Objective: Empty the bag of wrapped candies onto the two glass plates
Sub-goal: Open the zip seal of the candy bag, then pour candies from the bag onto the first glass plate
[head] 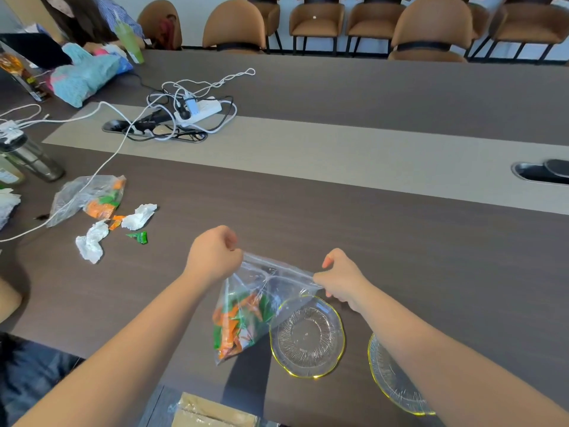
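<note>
I hold a clear zip bag (261, 291) above the table, its zip edge stretched between both hands. My left hand (215, 254) pinches the left end of the top edge and my right hand (341, 278) pinches the right end. Orange and green wrapped candies (237, 325) are bunched in the bag's lower left corner. One glass plate with a yellow rim (308, 362) lies just right of the bag, with nothing on it. A second glass plate (388, 380) lies farther right, partly hidden by my right forearm.
A second clear bag of candies (89, 198) lies at the left, with crumpled white tissues (92, 241) and a loose green candy (140, 237) beside it. A power strip with tangled cables (191, 112) sits farther back. A packet (212, 411) lies at the near edge. A person sits far left.
</note>
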`<state>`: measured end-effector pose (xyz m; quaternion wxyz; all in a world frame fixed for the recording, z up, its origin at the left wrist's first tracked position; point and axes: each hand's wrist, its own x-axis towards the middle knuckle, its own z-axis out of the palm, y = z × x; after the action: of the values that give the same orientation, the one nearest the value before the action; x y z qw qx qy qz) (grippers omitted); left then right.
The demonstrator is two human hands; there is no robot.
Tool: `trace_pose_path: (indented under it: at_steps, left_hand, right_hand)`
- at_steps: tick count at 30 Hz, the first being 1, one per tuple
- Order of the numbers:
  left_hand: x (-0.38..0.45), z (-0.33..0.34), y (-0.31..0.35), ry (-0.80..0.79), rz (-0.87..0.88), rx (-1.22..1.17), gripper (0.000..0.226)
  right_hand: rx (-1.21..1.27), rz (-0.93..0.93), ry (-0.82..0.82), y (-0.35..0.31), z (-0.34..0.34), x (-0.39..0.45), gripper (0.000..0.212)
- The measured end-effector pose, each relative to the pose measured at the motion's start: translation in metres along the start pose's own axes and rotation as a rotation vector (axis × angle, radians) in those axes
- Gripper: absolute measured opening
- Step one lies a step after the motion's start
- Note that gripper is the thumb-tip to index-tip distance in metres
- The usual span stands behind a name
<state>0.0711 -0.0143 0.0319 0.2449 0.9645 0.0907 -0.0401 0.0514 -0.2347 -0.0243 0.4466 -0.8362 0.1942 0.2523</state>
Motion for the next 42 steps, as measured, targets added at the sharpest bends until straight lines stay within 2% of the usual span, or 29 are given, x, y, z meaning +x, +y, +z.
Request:
trace_pose_path:
  at_steps: [5, 7, 9, 11, 17, 22, 27, 29, 33, 36, 39, 42]
  left_hand:
    - [-0.002, -0.002, 0.005, 0.043, -0.006, 0.039, 0.024]
    - [0.001, -0.010, 0.009, 0.079, -0.095, -0.116, 0.024]
    - [0.002, -0.019, 0.016, 0.115, -0.181, -0.300, 0.024]
    - [-0.001, -0.030, 0.027, 0.134, -0.204, -0.430, 0.025]
    - [-0.007, -0.052, 0.054, 0.186, -0.169, -0.684, 0.019]
    - [-0.019, -0.056, 0.085, 0.100, -0.105, -0.887, 0.020]
    - [-0.029, -0.050, 0.111, -0.035, -0.040, -1.049, 0.025]
    - [-0.031, -0.046, 0.117, -0.077, -0.025, -1.064, 0.025]
    - [-0.035, -0.043, 0.123, -0.159, -0.006, -1.094, 0.024]
    - [-0.033, -0.041, 0.124, -0.183, -0.031, -1.133, 0.024]
    - [-0.027, -0.035, 0.118, -0.198, -0.118, -1.203, 0.024]
    - [-0.020, -0.021, 0.103, -0.183, -0.183, -1.175, 0.023]
  right_hand:
    - [0.014, -0.100, 0.057, -0.005, -0.005, 0.001, 0.007]
    - [0.230, -0.116, -0.024, -0.008, -0.008, -0.003, 0.013]
    - [0.531, -0.094, -0.109, -0.008, -0.012, -0.007, 0.010]
    - [0.743, -0.057, -0.140, -0.003, -0.013, -0.007, 0.015]
    - [0.938, 0.019, -0.182, 0.021, -0.001, -0.001, 0.034]
    - [1.189, 0.134, -0.196, 0.035, 0.005, 0.014, 0.053]
    - [1.306, 0.226, -0.251, 0.042, 0.015, 0.020, 0.074]
    - [1.364, 0.241, -0.287, 0.047, 0.019, 0.022, 0.073]
    - [1.504, 0.124, -0.400, 0.051, 0.019, 0.012, 0.067]
    - [1.506, 0.088, -0.419, 0.057, 0.013, 0.004, 0.054]
    - [1.567, 0.124, -0.488, 0.074, 0.008, 0.006, 0.068]
    - [1.546, 0.100, -0.547, 0.093, 0.004, 0.011, 0.077]
